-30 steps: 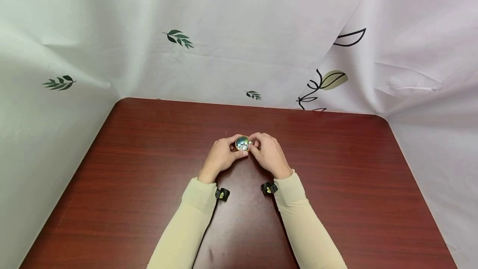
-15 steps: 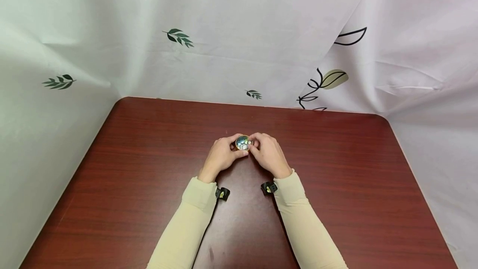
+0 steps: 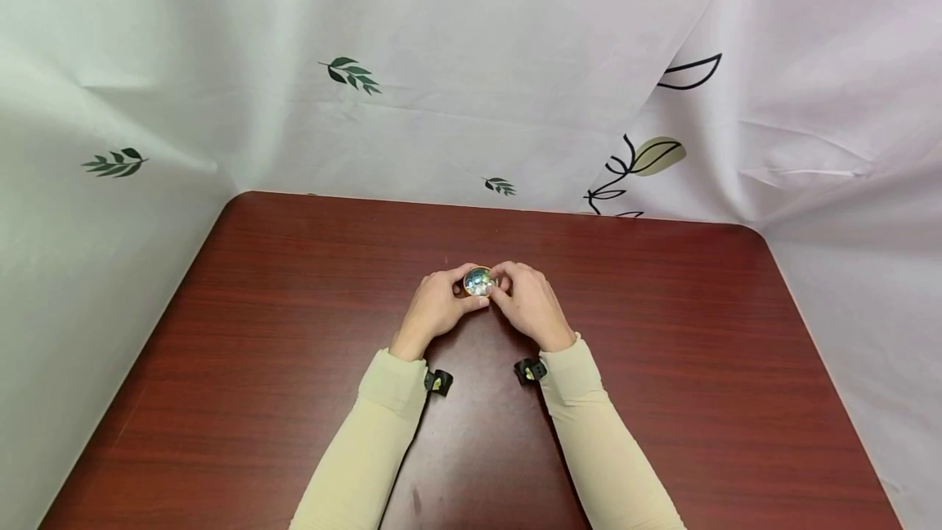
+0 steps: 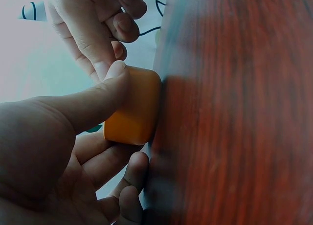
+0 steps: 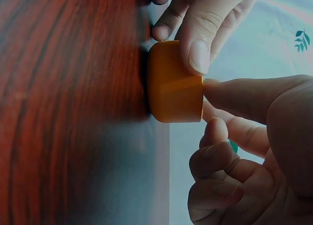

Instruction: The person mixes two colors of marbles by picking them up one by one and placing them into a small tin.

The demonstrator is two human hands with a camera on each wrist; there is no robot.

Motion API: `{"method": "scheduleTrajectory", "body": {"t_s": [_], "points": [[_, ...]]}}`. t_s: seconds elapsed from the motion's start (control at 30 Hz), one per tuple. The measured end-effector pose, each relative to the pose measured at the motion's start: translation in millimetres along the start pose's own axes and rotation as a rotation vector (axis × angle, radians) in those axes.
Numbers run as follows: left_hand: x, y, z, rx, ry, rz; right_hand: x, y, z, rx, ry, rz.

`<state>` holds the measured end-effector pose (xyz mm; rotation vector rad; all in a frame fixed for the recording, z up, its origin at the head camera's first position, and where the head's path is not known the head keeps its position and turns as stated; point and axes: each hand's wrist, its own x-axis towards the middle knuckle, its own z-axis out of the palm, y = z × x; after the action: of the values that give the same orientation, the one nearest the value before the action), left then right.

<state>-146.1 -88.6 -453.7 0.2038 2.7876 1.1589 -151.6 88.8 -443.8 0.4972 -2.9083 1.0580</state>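
Note:
A small round orange thing with rounded lower edges and a shiny, many-spotted top [image 3: 477, 281] stands on the table between the hands; its exact kind is unclear. Its smooth orange side [image 4: 139, 105] faces the left wrist camera. My left hand [image 3: 434, 301] grips that side, thumb near and fingers beyond. My right hand [image 3: 530, 301] has its thumb and index finger at the right part of the top, over the rim. In the right wrist view, the right thumb [image 5: 239, 94] touches the top face. The other right fingers [image 5: 212, 186] curl loosely, clear of the side.
The reddish-brown wooden table [image 3: 294, 285] has rounded far corners. White cloth [image 3: 441, 47] with leaf prints hangs behind it and along both sides. A black strapped device sits at the left wrist [image 3: 439, 383] and another at the right wrist [image 3: 530, 371].
Bright spots on the shiny top have shifted slightly. The right fingertips have moved a little at the rim; the left hand has kept its hold in place.

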Motion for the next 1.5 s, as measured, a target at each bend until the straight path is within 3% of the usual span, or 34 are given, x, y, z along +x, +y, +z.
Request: {"method": "scheduleTrajectory", "body": {"t_s": [0.8,1.5], "points": [[-0.8,0.0,-1.2,-0.005,0.012,0.05,-1.2,0.8,-2.6,-0.003,0.002,0.003],[2.1,-0.9,-2.6,-0.04,-0.023,0.013,-2.1,1.7,-6.8,-0.015,0.027,0.003]]}}
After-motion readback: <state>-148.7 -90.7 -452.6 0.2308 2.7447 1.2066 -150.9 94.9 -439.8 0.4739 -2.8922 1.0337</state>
